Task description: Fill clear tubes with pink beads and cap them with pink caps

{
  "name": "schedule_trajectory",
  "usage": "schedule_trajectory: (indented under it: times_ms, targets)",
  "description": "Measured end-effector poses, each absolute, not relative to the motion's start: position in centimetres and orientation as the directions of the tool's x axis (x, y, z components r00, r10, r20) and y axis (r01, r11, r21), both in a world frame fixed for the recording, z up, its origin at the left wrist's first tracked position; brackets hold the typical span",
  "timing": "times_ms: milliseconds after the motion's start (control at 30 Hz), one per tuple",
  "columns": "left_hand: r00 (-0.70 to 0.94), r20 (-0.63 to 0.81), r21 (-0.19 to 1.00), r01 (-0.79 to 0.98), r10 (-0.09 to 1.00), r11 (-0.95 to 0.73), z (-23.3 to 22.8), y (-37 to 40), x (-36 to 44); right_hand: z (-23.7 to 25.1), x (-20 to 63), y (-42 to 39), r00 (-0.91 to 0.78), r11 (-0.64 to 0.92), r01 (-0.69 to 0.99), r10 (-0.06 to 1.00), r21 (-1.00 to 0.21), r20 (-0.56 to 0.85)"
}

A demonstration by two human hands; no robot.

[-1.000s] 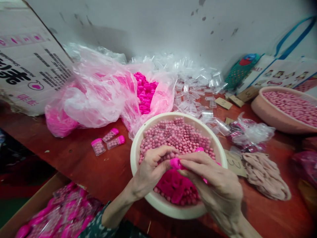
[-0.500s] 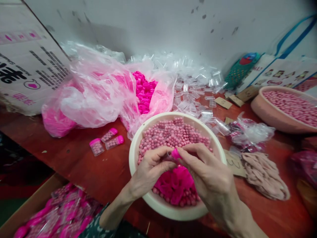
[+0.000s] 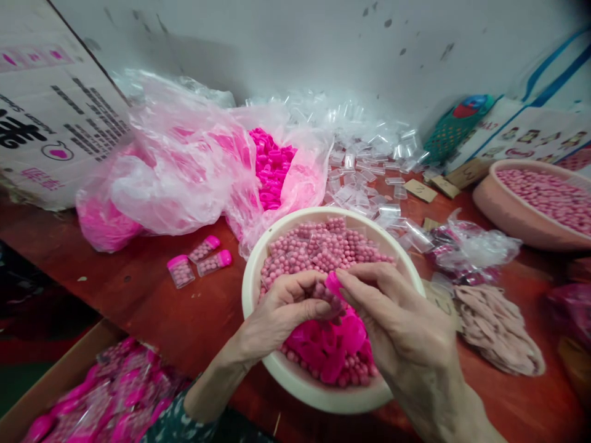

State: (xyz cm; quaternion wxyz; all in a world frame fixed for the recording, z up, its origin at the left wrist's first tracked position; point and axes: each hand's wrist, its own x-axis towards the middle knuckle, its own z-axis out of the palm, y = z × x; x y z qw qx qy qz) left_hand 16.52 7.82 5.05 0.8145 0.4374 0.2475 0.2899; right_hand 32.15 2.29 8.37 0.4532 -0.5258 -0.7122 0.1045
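Note:
Over a cream bowl (image 3: 252,295) of pink beads (image 3: 295,249), my two hands meet. My left hand (image 3: 281,307) pinches a small clear container (image 3: 327,295) with pink beads in it, partly hidden by the fingers. Between the thumb and fingers of my right hand (image 3: 401,314) is a bright pink cap (image 3: 333,283), held at the container's mouth; whether it is seated I cannot tell. Below the hands, loose pink caps (image 3: 330,351) lie on the beads in the bowl. Three capped containers of beads (image 3: 215,263) rest on the table to the left.
A plastic bag (image 3: 184,166) of pink caps stands behind the bowl, beside a heap of clear empty containers (image 3: 355,178). A pink basin (image 3: 512,215) and a crumpled cloth (image 3: 496,329) are at the right. Below the table edge sits a box of filled containers (image 3: 115,394).
The container in my left hand has tilted, so its beads now show. The pink cap has shifted slightly with my right fingers. The view has moved a little.

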Motion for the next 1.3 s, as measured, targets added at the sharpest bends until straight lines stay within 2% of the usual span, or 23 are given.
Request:
schedule_trajectory:
  times_ms: [133, 267, 400, 533, 767, 900, 1000, 1100, 1300]
  targets:
    - [0.642, -0.135, 0.93, -0.182, 0.755, 0.32, 5.4, 7.6, 16.6, 8.2, 32.2, 2.1, -0.072, 0.445, 0.653, 0.842, -0.613, 0.534]
    - [0.67, -0.094, 0.972, -0.098, 0.736, 0.214, 5.6, 7.5, 16.6, 7.8, 32.4, 2.3, -0.157, 0.507, 0.603, 0.832, -0.616, 0.532]
    - [0.664, -0.095, 0.984, -0.048, 0.742, 0.17, 5.6, 7.4, 16.6, 7.5, 32.3, 2.6, -0.083, 0.485, 0.569, 0.838, -0.664, 0.54]
    - [0.642, -0.106, 0.988, -0.021, 0.759, 0.156, 5.3, 7.2, 16.6, 7.4, 32.7, 2.7, -0.12, 0.464, 0.565, 0.864, -0.682, 0.489]
    - [0.611, -0.011, 0.998, 0.06, 0.792, -0.032, 5.2, 7.1, 16.5, 6.7, 32.3, 2.5, -0.067, 0.47, 0.58, 0.841, -0.665, 0.536]
    - [0.607, -0.016, 1.0, 0.023, 0.795, 0.002, 5.1, 6.9, 16.4, 6.4, 31.7, 2.3, -0.065, 0.502, 0.56, 0.819, -0.658, 0.57]
    - [0.585, -0.068, 0.984, -0.093, 0.808, 0.151, 4.9, 7.0, 16.4, 6.1, 31.2, 2.2, -0.004, 0.488, 0.611, 0.79, -0.624, 0.613]
    - [0.538, -0.113, 0.937, -0.222, 0.835, 0.269, 4.9, 7.3, 16.5, 5.3, 30.8, 2.2, -0.031, 0.452, 0.698, 0.794, -0.555, 0.608]
    - [0.559, -0.064, 0.928, -0.271, 0.827, 0.255, 5.2, 7.3, 16.4, 4.2, 30.9, 2.4, -0.098, 0.387, 0.776, 0.854, -0.498, 0.512]
